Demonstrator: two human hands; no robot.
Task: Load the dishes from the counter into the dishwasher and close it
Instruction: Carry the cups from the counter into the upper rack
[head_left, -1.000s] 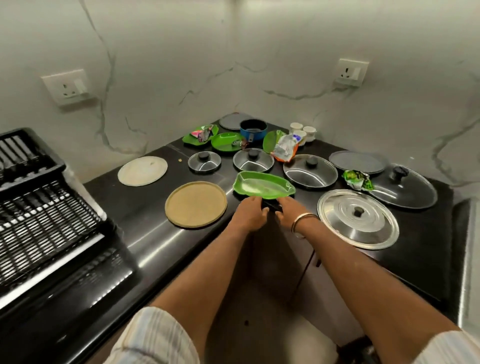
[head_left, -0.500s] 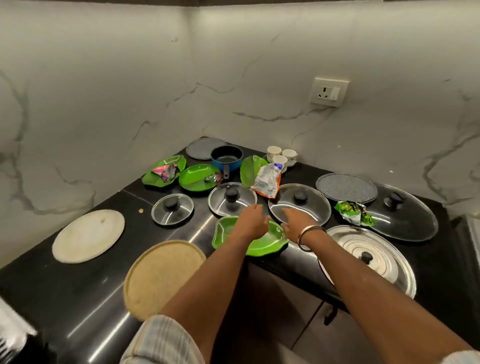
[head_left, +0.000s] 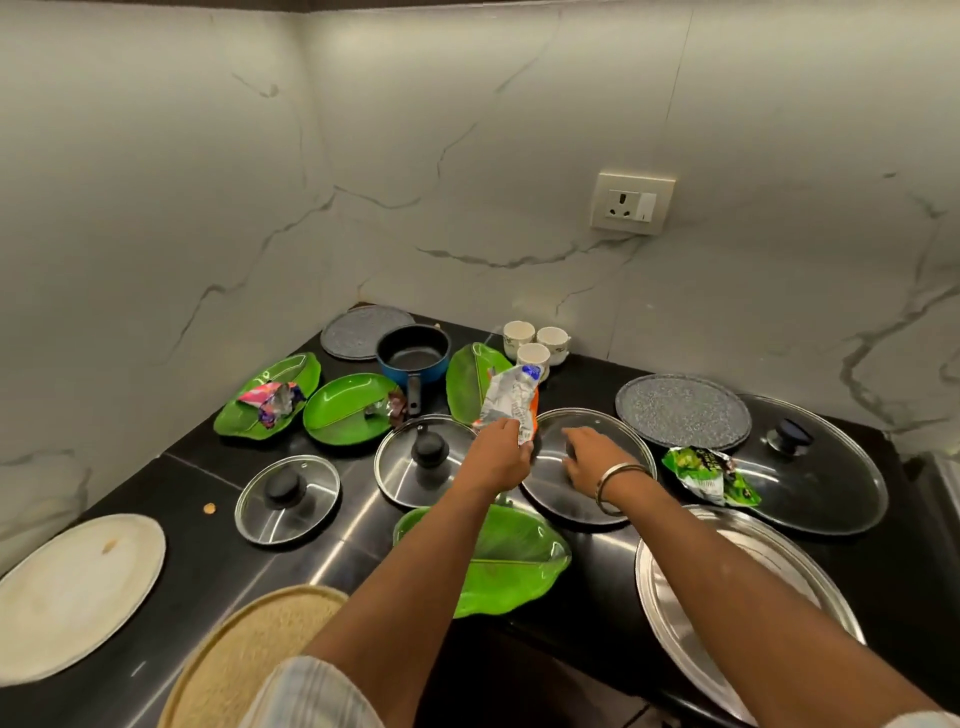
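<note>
My left hand (head_left: 500, 458) grips a crumpled silver and orange wrapper (head_left: 511, 402) above the counter. My right hand (head_left: 589, 456) lies over the knob of a glass lid (head_left: 623, 441); the knob is hidden under its fingers. Below my arms a green leaf-shaped plate (head_left: 511, 564) sits at the counter's front edge. More green plates (head_left: 349, 410) (head_left: 270, 395) (head_left: 470, 379), a blue saucepan (head_left: 414, 353) and three white cups (head_left: 535, 340) stand farther back. The dishwasher is out of view.
Glass lids (head_left: 415, 460) (head_left: 287, 499) (head_left: 826, 467), a steel lid (head_left: 737, 597), grey round plates (head_left: 683, 410) (head_left: 358, 330), a white disc (head_left: 72, 592) and a tan disc (head_left: 249, 660) cover the black counter (head_left: 197, 545). A green wrapper (head_left: 709, 475) lies at the right.
Both hands let go of the near green plate and reached farther back. My left hand took hold of the wrapper, my right hand came onto the glass lid. The view swung right and closer.
</note>
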